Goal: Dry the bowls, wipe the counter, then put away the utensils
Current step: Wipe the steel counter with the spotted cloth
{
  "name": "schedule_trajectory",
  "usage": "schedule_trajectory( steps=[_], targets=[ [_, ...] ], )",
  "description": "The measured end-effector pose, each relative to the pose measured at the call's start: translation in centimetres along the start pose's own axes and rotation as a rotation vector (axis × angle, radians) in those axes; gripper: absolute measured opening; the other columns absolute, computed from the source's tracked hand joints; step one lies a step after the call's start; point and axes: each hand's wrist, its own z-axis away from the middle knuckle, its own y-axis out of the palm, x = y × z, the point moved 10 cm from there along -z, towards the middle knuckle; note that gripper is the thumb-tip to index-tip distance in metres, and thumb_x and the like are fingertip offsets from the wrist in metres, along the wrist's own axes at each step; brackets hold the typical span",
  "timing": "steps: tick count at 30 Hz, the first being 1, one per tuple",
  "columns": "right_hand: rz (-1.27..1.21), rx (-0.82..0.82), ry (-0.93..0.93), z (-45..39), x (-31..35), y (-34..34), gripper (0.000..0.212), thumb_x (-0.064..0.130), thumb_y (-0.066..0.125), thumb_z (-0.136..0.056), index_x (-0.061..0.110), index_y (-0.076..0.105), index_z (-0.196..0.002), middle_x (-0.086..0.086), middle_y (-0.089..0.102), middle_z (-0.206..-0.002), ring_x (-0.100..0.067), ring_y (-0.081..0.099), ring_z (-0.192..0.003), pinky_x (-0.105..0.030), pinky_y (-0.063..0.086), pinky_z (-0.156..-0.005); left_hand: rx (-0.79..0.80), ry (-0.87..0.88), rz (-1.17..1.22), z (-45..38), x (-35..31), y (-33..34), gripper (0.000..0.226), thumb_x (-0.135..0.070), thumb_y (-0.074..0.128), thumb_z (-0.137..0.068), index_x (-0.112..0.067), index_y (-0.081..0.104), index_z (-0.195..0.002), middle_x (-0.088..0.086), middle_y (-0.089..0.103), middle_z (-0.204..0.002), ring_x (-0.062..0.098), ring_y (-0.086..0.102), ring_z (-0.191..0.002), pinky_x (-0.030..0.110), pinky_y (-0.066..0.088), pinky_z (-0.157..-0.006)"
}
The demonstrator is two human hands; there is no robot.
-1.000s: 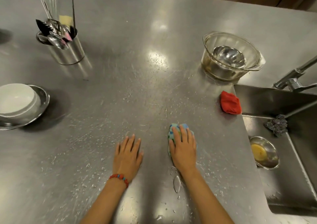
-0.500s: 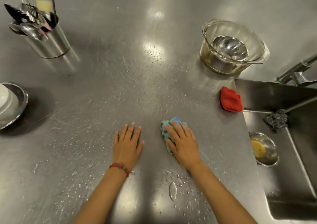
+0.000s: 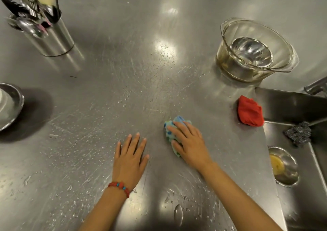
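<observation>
My right hand [image 3: 189,142] presses a blue-green dotted cloth [image 3: 170,132] flat onto the wet steel counter [image 3: 123,89]. My left hand [image 3: 130,158] lies flat beside it, fingers spread, holding nothing. A glass bowl [image 3: 254,50] with a steel bowl [image 3: 251,51] nested inside stands at the back right. At the left edge sits a steel bowl [image 3: 13,105] with a white bowl [image 3: 2,98] in it, partly cut off. A steel utensil holder [image 3: 51,38] full of utensils stands at the back left.
A crumpled red cloth [image 3: 250,111] lies by the sink [image 3: 300,204] on the right. In the sink are a steel scourer [image 3: 298,132] and a small steel dish [image 3: 284,166] with something yellow. The tap [image 3: 316,86] is above. Water drops dot the counter.
My right hand has slid the dotted cloth a little left and away across the counter, turning its fingers leftward. My left hand has stayed flat. The view has shifted right.
</observation>
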Motion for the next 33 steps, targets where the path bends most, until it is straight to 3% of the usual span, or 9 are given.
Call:
schedule_trajectory(
  steps=[3, 7, 10, 14, 18, 22, 26, 30, 33],
  targets=[
    [0.033, -0.013, 0.129, -5.2, -4.5, -1.5, 0.045, 0.036, 0.038, -0.097, 0.026, 0.034, -0.141, -0.002, 0.030, -0.151, -0.026, 0.024, -0.139, -0.042, 0.017, -0.115, 0.020, -0.005, -0.007, -0.1, 0.0, 0.2, 0.074, -0.047, -0.001, -0.094, -0.011, 0.059, -0.119, 0.014, 0.060, -0.125, 0.036, 0.056, -0.115, 0.057, 0.041, -0.092],
    [0.027, -0.117, 0.428, -10.3, -8.0, -3.6, 0.046, 0.033, 0.035, -0.097, 0.023, 0.030, -0.142, -0.004, 0.027, -0.151, -0.029, 0.020, -0.138, -0.044, 0.019, -0.113, 0.049, -0.016, -0.004, -0.2, 0.0, 0.3, 0.074, -0.046, -0.001, -0.095, -0.012, 0.060, -0.118, 0.013, 0.061, -0.124, 0.035, 0.057, -0.113, 0.057, 0.043, -0.090],
    [0.020, -0.073, 0.233, -7.0, -2.6, -0.8, 0.046, 0.035, 0.035, -0.097, 0.022, 0.033, -0.141, -0.005, 0.028, -0.152, -0.032, 0.020, -0.140, -0.044, 0.018, -0.114, 0.057, -0.026, 0.007, -0.2, 0.1, 0.2, 0.073, -0.046, 0.000, -0.094, -0.013, 0.061, -0.118, 0.012, 0.060, -0.125, 0.035, 0.056, -0.114, 0.058, 0.042, -0.090],
    [0.044, -0.067, 0.015, -2.3, 2.2, 0.5, 0.043, 0.036, 0.040, -0.091, 0.024, 0.047, -0.132, -0.004, 0.050, -0.138, -0.031, 0.046, -0.127, -0.041, 0.039, -0.101, 0.044, -0.055, 0.047, -0.2, 0.5, -0.4, 0.074, -0.046, -0.001, -0.094, -0.012, 0.061, -0.118, 0.013, 0.060, -0.125, 0.034, 0.056, -0.115, 0.056, 0.041, -0.092],
    [0.060, -0.053, 0.194, -10.4, -3.6, -1.1, 0.047, 0.036, 0.036, -0.096, 0.024, 0.032, -0.141, -0.005, 0.031, -0.151, -0.031, 0.026, -0.137, -0.044, 0.021, -0.112, 0.000, -0.127, 0.075, -0.2, 2.4, -1.5, 0.073, -0.047, 0.001, -0.094, -0.010, 0.059, -0.119, 0.015, 0.059, -0.127, 0.037, 0.054, -0.117, 0.057, 0.038, -0.094],
    [0.011, -0.095, 0.368, -16.8, -6.9, -2.6, 0.047, 0.034, 0.032, -0.098, 0.023, 0.027, -0.143, -0.005, 0.025, -0.152, -0.030, 0.016, -0.140, -0.045, 0.015, -0.114, -0.020, -0.198, 0.089, -0.1, 5.1, -1.8, 0.080, -0.054, -0.003, -0.091, -0.010, 0.057, -0.122, 0.017, 0.055, -0.130, 0.038, 0.049, -0.121, 0.057, 0.036, -0.097],
    [-0.028, -0.107, 0.271, -12.5, -2.5, -0.5, 0.046, 0.035, 0.034, -0.097, 0.023, 0.030, -0.142, -0.005, 0.026, -0.153, -0.032, 0.016, -0.141, -0.047, 0.013, -0.115, -0.028, -0.220, 0.071, -0.1, 6.1, -1.4, 0.087, -0.059, -0.011, -0.085, -0.014, 0.049, -0.130, 0.014, 0.046, -0.139, 0.036, 0.039, -0.130, 0.054, 0.027, -0.105],
    [0.021, -0.100, 0.118, -7.3, 2.7, 1.2, 0.046, 0.039, 0.033, -0.093, 0.021, 0.044, -0.134, -0.007, 0.045, -0.142, -0.033, 0.039, -0.132, -0.046, 0.032, -0.106, 0.012, -0.253, 0.075, -0.2, 6.3, -1.4, 0.079, -0.051, -0.003, -0.092, -0.011, 0.058, -0.120, 0.016, 0.057, -0.128, 0.039, 0.052, -0.118, 0.057, 0.036, -0.096],
    [0.046, -0.058, 0.132, -12.7, 0.1, 0.4, 0.046, 0.037, 0.033, -0.096, 0.023, 0.035, -0.140, -0.006, 0.033, -0.149, -0.030, 0.027, -0.137, -0.043, 0.021, -0.112, 0.008, -0.242, 0.070, -0.3, 6.3, -1.5, 0.076, -0.049, -0.001, -0.093, -0.010, 0.060, -0.118, 0.016, 0.060, -0.125, 0.038, 0.055, -0.114, 0.057, 0.041, -0.092]
  ],
)
